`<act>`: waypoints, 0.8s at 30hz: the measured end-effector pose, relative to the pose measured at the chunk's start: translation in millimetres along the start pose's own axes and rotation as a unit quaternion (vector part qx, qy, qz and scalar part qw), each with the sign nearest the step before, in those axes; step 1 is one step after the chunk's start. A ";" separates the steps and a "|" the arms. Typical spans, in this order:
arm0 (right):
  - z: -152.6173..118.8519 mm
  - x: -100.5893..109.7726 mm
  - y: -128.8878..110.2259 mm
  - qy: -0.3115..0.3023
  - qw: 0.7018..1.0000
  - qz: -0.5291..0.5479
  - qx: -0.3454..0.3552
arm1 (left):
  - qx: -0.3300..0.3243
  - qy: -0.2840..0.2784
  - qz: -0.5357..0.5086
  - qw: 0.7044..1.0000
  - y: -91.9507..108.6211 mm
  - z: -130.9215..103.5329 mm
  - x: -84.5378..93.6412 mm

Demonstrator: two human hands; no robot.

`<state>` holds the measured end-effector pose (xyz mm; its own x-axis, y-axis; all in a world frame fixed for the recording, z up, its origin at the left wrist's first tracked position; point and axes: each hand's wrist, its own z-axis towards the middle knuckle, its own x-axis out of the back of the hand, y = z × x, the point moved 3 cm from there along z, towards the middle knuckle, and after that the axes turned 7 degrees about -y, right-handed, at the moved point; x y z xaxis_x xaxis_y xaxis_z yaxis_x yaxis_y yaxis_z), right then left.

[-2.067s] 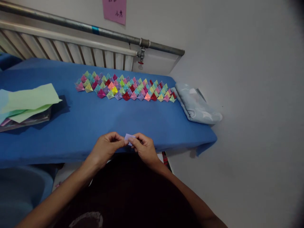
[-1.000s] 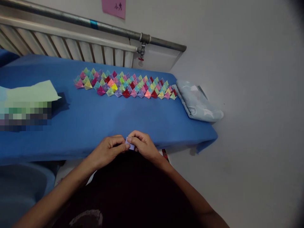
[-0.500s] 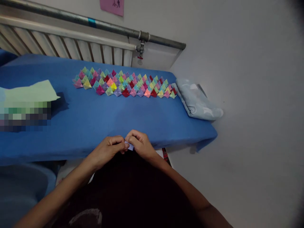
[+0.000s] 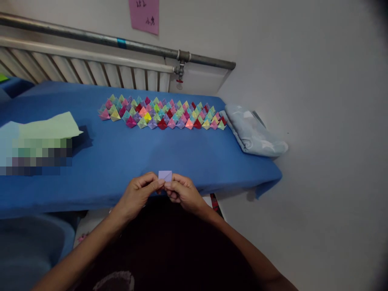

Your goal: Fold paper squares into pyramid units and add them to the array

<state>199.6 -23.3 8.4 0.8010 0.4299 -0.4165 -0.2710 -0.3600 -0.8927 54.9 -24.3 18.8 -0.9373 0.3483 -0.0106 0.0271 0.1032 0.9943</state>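
Note:
A small lilac piece of folded paper [image 4: 165, 176] is pinched between my two hands, just above the near edge of the blue-covered table [image 4: 121, 157]. A diagonal crease or fold edge crosses its face. My left hand [image 4: 138, 192] grips the paper's lower left, thumb on the front. From the right, my right hand [image 4: 183, 192] holds its lower right corner, thumb on top and fingers curled behind. Farther back stand rows of small folded-paper pieces [image 4: 162, 123] in many colours, set close together.
At the left lie pale green paper sheets [image 4: 60, 125], partly blurred out. A folded light-blue cloth [image 4: 257, 137] rests at the right end against the wall. Behind the table run a radiator [image 4: 91, 74] and a metal pipe [image 4: 151, 49]. A blue chair-like shape [image 4: 33, 242] stands lower left.
The lilac paper has been turned so that its flat square face shows above my fingers; before, my hands mostly covered it. The camera view has tilted up slightly.

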 end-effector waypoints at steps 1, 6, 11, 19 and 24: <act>1.1 0.1 0.7 0.001 1.000 0.012 -0.001 | -0.005 -0.003 -0.011 1.000 -1.1 0.6 -0.2; 0.9 0.3 0.1 -0.010 0.999 0.002 -0.033 | 0.053 -0.058 -0.055 0.995 -2.5 2.1 1.8; -2.8 0.2 -3.9 -0.036 0.995 -0.058 -0.071 | 0.148 -0.101 -0.082 0.980 3.3 1.2 8.7; -3.9 -0.8 -10.5 -0.012 0.983 -0.179 -0.040 | 0.144 -0.053 -0.090 0.984 8.1 2.3 8.3; -4.4 0.2 -10.2 -0.014 0.974 -0.224 0.007 | 0.147 -0.102 -0.062 0.982 9.6 -0.2 9.0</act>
<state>204.9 -23.2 18.2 0.8255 0.5642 0.0118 0.0956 -0.1191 -0.9883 46.7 -20.4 28.3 -0.8515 0.4926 -0.1797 0.0453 0.4106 0.9107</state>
